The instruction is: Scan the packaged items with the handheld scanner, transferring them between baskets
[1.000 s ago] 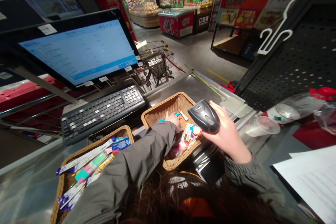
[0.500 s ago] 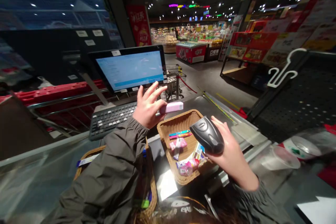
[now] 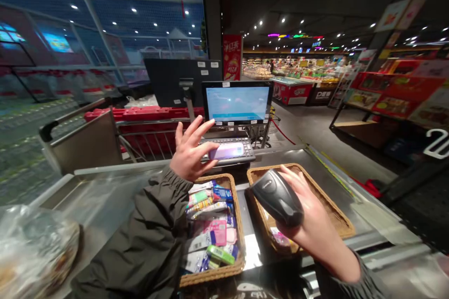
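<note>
Shifted leftward since before, the left hand (image 3: 191,153), otherwise splayed, pinches a pack (image 3: 228,151). The right hand (image 3: 317,219) clasps a scanner (image 3: 277,196).

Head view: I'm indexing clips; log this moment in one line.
left hand: pinches pale pack; right hand: grips scanner; left basket: many packets; monitor: lit

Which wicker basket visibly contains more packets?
The left basket, below the left hand: it shows many packets, while the right basket, partly hidden behind the scanner, shows few.
</note>
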